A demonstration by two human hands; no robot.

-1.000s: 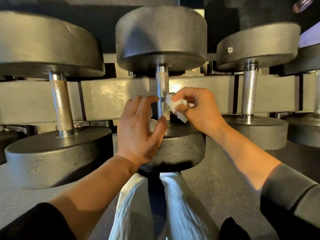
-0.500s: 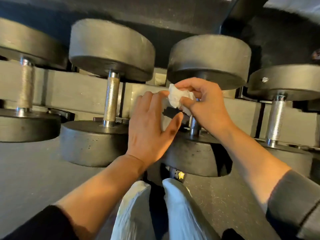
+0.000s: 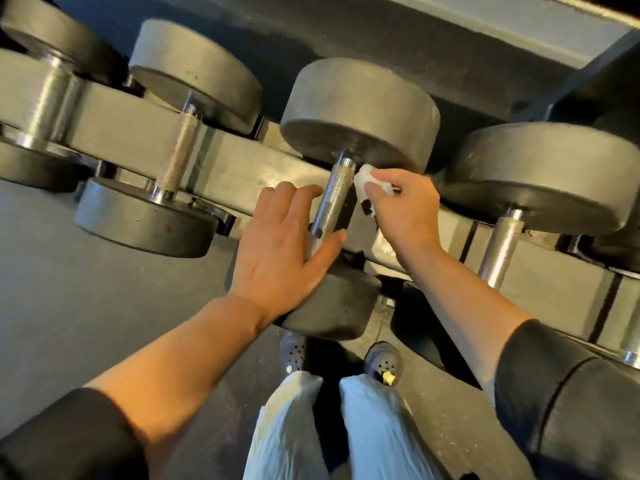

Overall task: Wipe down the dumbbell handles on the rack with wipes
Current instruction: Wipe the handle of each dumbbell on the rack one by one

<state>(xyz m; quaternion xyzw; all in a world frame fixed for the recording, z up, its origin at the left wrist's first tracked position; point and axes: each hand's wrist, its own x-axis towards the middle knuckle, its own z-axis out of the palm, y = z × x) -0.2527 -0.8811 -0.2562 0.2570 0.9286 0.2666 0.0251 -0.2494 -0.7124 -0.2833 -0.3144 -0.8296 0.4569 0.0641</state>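
Now crumpled white wipe [image 3: 367, 186] beside knurled steel dumbbell handle [image 3: 333, 195], black heads

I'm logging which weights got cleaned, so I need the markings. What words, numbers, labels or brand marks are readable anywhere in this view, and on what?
None can be read.
Dumbbell heads: plain dark faces, no weight numbers or brand visible from this angle.
Knurled handle beside the wipe: only texture, no stamp.
Rack rail: no label visible.
Shoe: a small yellow charm, no lettering legible.
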